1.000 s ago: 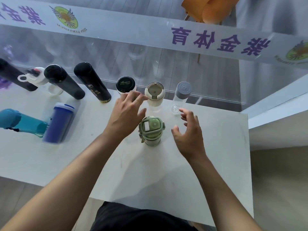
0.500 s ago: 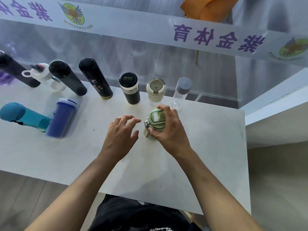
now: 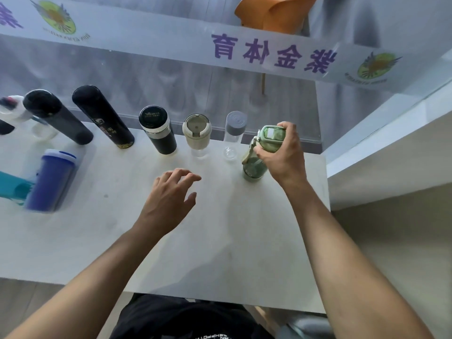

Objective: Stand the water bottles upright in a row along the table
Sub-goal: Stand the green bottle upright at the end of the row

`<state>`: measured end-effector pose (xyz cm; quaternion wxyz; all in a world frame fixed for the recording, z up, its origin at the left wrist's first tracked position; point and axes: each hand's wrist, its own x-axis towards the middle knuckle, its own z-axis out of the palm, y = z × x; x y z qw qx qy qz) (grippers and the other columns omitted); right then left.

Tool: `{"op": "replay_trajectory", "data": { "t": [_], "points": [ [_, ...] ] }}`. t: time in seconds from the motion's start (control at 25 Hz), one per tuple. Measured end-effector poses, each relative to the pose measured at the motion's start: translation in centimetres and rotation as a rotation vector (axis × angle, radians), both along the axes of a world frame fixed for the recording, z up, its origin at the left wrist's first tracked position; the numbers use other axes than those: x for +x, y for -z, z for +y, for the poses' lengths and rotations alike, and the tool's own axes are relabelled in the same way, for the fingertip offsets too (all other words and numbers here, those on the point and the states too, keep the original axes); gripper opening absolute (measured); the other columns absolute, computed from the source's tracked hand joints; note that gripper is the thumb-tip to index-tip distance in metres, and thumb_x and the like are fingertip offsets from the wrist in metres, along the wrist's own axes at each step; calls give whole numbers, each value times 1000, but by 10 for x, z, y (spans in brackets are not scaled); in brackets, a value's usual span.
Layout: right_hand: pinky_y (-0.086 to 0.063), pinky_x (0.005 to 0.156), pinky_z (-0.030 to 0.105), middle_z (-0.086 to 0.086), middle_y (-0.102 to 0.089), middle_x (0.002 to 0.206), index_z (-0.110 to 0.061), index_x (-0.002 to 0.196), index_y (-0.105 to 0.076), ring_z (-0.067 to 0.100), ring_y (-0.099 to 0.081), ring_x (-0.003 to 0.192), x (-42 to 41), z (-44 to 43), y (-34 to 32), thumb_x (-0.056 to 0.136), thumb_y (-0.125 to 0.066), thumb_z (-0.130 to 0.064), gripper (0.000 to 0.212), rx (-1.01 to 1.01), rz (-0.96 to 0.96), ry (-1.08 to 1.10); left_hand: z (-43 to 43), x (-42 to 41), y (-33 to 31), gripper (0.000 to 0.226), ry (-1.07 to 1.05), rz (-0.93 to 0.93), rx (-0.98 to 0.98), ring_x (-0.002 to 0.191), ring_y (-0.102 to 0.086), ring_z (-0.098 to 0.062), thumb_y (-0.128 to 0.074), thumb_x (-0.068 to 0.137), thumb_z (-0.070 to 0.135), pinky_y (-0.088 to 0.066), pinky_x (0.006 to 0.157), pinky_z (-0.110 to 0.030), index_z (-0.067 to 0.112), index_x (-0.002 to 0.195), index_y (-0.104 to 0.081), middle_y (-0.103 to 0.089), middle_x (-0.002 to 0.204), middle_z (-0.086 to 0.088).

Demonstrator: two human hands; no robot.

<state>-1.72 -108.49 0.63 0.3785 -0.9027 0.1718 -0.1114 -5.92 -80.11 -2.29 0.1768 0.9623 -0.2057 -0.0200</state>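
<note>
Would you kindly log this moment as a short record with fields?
right hand: gripping the green lidded bottle near its top
bottle position: at the right end of the row, beside the clear bottle with grey cap
left hand: open, empty, over the white table
not yet in row: blue translucent bottle

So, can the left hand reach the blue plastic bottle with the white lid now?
Probably yes: the left hand is open and empty, with only bare white table between it and the blue plastic bottle.
</note>
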Motion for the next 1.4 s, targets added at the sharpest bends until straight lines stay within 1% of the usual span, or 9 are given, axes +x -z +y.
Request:
{"op": "replay_trajectory", "data": {
  "t": [0.12,0.28,0.4,0.52,0.64,0.72,0.8,1.2,1.4],
  "points": [
    [-34,78,16,2,-55,119,-18,127,-46,17,-55,101,19,-16,-1,70,-85,-33,70,-26,-34,20,-9,8,-5,37,17,10,-7,113,-53,-30,-65,90,28,-45,94,-44,26,126,-58,-57,126,0],
    [-35,82,17,6,-55,119,-15,128,-46,22,-57,104,34,-27,3,71,-86,-31,71,-24,-35,19,-52,51,-26,42,99,-92,-41,110,-52,-34,-66,87,26,-45,91,-46,23,128,-57,-56,129,-4],
    [-34,80,16,6,-54,119,-17,128,-44,19,-56,101,38,-28,8,73,-85,-32,70,-14,-30,15,-100,96,-43,57,116,-139,-34,120,-47,-37,-69,83,24,-43,95,-48,22,136,-50,-49,138,-10],
    [-34,78,17,7,-51,119,-17,129,-44,14,-49,94,39,-29,9,74,-84,-31,70,-10,-14,4,-133,138,-40,68,104,-43,90,132,-37,-39,-70,85,23,-40,99,-51,25,145,-39,-37,148,-13],
    [-35,81,18,8,-51,119,-15,130,-44,14,-49,95,39,-31,8,74,-85,-29,71,-29,-16,-8,-139,161,-22,53,129,64,86,113,-49,-44,-62,89,16,-47,93,-52,24,138,-44,-45,133,-14],
    [-34,82,17,9,-51,119,-14,131,-44,13,-48,96,38,-32,8,75,-85,-29,71,-44,-6,-4,-135,165,-15,47,150,92,14,99,-54,-43,-61,88,11,-49,85,-48,21,132,-49,-48,123,-15],
    [-35,83,18,9,-51,120,-14,131,-43,17,-51,99,40,-31,7,75,-85,-29,72,-45,-2,-6,-130,165,-11,48,167,99,-11,96,-55,-41,-64,86,9,-49,82,-45,20,130,-51,-49,122,-14],
    [-42,83,26,10,-52,123,-20,134,-42,26,-58,106,37,-31,4,72,-87,-37,79,-91,10,16,-123,153,-7,53,165,82,-11,100,-55,-39,-65,84,11,-53,80,-51,25,132,-49,-47,126,-10],
    [-48,95,35,10,-48,130,-27,143,-37,27,-56,116,30,-31,1,70,-86,-45,90,-97,14,27,-121,146,-19,66,171,78,52,112,-50,-44,-69,85,15,-51,89,-52,27,143,-40,-37,144,-15]
  ]
}}
